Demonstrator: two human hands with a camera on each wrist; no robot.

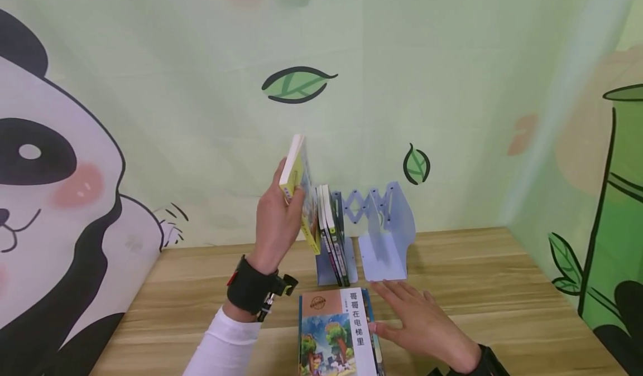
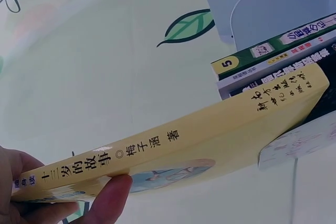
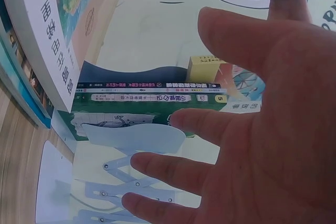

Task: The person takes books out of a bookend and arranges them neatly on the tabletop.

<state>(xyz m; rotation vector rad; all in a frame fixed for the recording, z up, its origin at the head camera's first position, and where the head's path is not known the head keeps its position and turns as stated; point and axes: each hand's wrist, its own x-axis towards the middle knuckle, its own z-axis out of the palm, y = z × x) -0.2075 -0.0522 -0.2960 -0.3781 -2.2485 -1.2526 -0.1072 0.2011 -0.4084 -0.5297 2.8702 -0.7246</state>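
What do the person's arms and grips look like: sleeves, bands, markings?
Left arm: white sleeve, wide black wristband with a red patch and a small dark device showing a yellow marking. Right arm: black wristband, partly cut off; its sleeve isn't visible. Left grip and right grip are ungloved.

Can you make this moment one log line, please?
left hand: grips yellow book | right hand: spread beside book pile | blue rack: standing books inside

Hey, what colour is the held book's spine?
The book's spine is yellow, clearest in the left wrist view.
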